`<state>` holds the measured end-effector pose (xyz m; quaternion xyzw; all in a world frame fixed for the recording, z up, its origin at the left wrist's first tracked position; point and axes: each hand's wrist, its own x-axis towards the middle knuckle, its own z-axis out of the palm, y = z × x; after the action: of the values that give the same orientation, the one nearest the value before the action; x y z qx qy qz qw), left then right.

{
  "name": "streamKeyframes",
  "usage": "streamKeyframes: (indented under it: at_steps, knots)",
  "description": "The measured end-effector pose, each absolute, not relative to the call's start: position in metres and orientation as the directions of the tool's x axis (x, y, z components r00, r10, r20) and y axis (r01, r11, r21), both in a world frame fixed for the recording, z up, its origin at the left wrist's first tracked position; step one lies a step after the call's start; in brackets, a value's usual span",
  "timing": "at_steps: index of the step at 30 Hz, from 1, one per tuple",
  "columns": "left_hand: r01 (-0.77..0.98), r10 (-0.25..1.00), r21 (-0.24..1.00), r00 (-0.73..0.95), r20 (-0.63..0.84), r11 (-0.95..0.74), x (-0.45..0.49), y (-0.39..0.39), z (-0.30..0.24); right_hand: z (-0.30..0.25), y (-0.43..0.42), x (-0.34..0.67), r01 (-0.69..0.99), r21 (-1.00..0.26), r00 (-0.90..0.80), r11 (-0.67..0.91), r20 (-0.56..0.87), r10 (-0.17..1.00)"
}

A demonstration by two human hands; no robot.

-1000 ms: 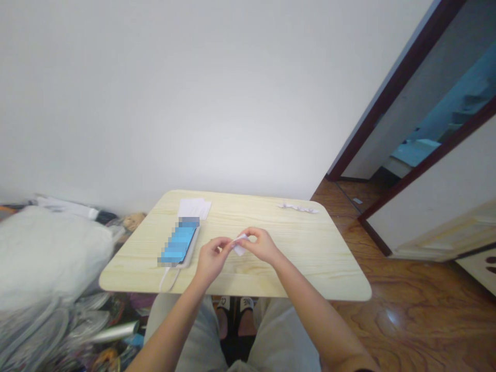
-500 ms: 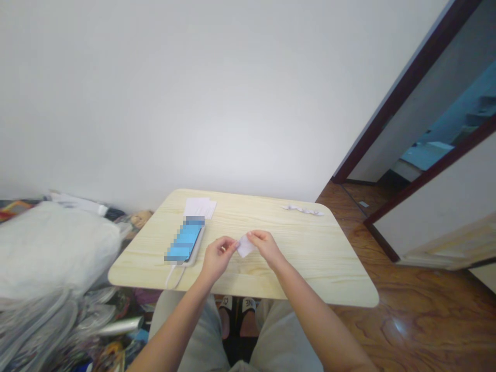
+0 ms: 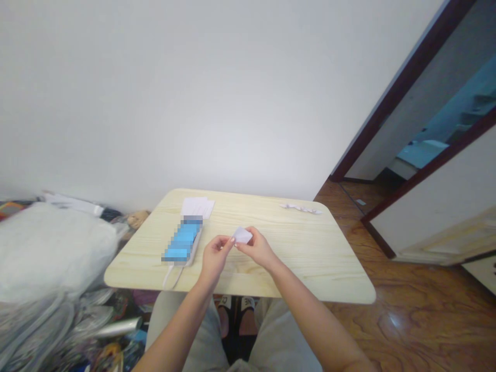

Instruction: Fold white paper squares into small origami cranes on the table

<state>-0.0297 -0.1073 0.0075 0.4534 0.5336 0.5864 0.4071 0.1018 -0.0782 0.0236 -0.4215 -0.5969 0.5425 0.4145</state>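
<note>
Fingers [image 3: 248, 231] of both hands are pinched together on a small white paper [image 3: 243, 235], right there at the middle of the counter [image 3: 132, 274]! Sweeping across from the left: a pale bundle of bedding [image 3: 54, 248] slumps at the lower left, then a pixelated blue phone [image 3: 182, 240] lies on the counter, its white cable [image 3: 167, 278] trailing toward the near edge. Just above it sits a stack of white sheets [image 3: 197, 207]. The left hand [image 3: 215, 258] holds one side of the paper, the right hand [image 3: 258, 248] the other. It looks light, thin and easily creased, so edges and corners are the places to grip. Further right, a crimped paper strip [image 3: 300, 208] lies near the far edge, with the wooden floor [image 3: 406, 310] beyond.
</note>
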Motion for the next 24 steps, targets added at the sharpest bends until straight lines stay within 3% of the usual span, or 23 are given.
streamKeyframes:
  at_steps: [4,8,15,18,21,24]
  knots:
    - [-0.034,0.952,0.998,-0.301,0.048,-0.061,-0.027,-0.110,0.012,0.021,-0.078,0.102,0.039,-0.998,-0.310,0.053,0.039,0.950]
    - [-0.113,0.942,0.993,-0.335,-0.017,-0.022,-0.023,-0.113,0.009,0.015,-0.076,0.110,0.129,-0.991,-0.338,0.043,-0.003,0.941]
    - [-0.055,0.949,0.998,-0.314,0.012,-0.030,-0.017,-0.114,-0.016,0.002,-0.063,0.125,0.219,-0.976,-0.324,-0.024,-0.096,0.941]
    - [0.279,0.934,0.950,-0.282,0.220,-0.139,-0.023,-0.115,-0.018,-0.006,-0.052,0.125,0.312,-0.948,-0.326,0.069,-0.039,0.945]
    - [0.675,0.901,0.692,-0.091,0.424,-0.258,-0.034,-0.118,-0.018,-0.010,-0.039,0.121,0.491,-0.846,-0.393,0.207,-0.003,0.920]
    - [0.831,0.915,0.474,0.096,0.392,-0.290,-0.045,-0.119,-0.023,-0.008,-0.029,0.112,0.637,-0.711,-0.474,0.300,-0.054,0.879]
